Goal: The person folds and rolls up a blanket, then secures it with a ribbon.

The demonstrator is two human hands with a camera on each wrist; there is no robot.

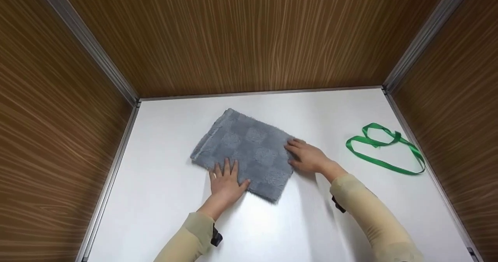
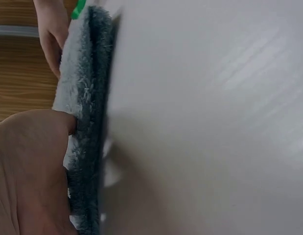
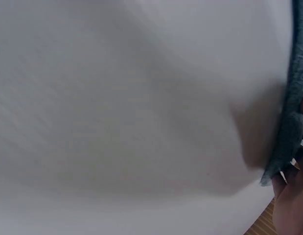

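We press our left hand flat on the folded grey towel's near edge; our right hand, fingers straight, touches its right edge.

There is one grey towel on the white desk. There is one green ribbon on the same desk. Two hands are in view, the left hand and the right hand.
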